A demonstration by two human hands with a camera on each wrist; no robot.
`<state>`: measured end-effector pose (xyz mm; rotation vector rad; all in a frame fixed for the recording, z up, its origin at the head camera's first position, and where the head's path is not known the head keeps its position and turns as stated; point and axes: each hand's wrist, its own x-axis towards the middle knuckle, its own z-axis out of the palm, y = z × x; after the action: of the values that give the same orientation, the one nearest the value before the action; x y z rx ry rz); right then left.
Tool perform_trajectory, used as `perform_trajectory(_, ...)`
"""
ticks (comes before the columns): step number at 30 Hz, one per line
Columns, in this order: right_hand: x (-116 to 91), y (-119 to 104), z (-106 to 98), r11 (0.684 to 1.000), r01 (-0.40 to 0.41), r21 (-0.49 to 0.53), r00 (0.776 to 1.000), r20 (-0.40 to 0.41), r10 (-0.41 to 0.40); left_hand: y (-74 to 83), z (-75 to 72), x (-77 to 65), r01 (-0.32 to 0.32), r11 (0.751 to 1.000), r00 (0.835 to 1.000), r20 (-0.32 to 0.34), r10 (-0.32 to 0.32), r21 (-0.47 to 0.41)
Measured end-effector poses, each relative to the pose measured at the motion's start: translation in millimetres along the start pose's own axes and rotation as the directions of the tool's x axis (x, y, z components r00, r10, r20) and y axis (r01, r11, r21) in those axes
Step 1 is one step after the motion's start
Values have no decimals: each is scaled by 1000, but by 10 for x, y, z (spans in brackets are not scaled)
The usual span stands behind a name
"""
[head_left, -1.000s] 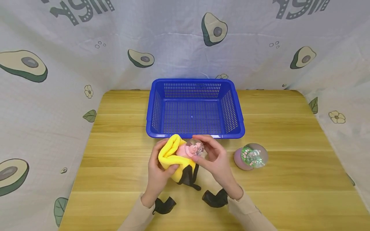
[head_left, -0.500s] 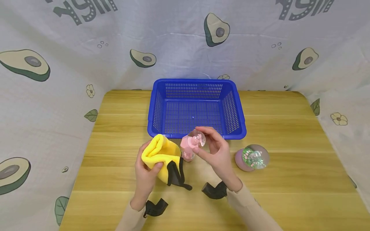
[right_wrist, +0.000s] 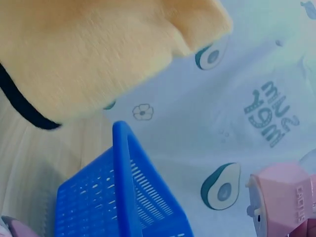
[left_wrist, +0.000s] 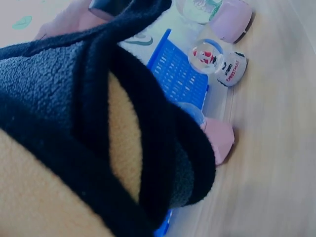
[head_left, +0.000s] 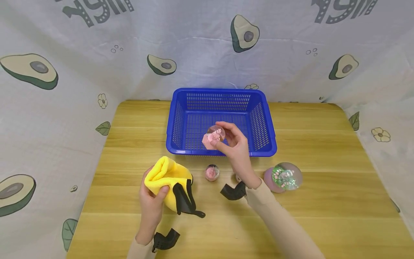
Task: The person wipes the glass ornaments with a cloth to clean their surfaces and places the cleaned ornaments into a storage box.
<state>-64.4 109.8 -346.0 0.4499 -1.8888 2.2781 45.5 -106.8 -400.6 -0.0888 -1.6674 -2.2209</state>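
Observation:
In the head view, my right hand (head_left: 238,154) pinches a small snow globe (head_left: 214,136) with a faceted pink base, tilted above the front part of the blue basket (head_left: 173,147). Its pink base also shows at the lower right of the right wrist view. My left hand (head_left: 151,208) grips a folded yellow towel (head_left: 171,180) with black edging and a dark grey reverse, thumb on the near side. Between the hands, a second pink-based snow globe (head_left: 212,172) stands on the table. The towel covers most of the left wrist view.
A larger snow globe (head_left: 283,177) with a purple base stands at the right. A white-based Christmas snow globe (left_wrist: 232,69) is mostly hidden behind my right wrist in the head view. An avocado-print curtain (head_left: 207,54) hangs behind the wooden table (head_left: 323,201).
My right hand has drawn the pink snow globe away from the towel, then forward over the basket. My left hand has moved left and nearer with the towel, uncovering the second pink globe.

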Motion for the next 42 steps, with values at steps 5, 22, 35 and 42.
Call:
perform_trajectory(5, 253, 98, 20, 997, -73, 14, 997, -29, 74, 19, -75, -45, 14, 1000, 999, -31, -14, -24)
perform_trajectory(22, 960, 571, 197, 972, -204, -115, 978, -66, 197, 13, -147, -127, 51, 999, 996, -67, -52, -16)
perform_trajectory(35, 1243, 943, 175, 915, -320, -246, 947, -115, 300, -6, -163, -156, 52, 997, 997, -62, -56, -62)
perform_trajectory(42, 1271, 1087, 244, 871, -334, -361, 942, -88, 325, -26, -176, -164, 62, 995, 996, -62, -67, -81)
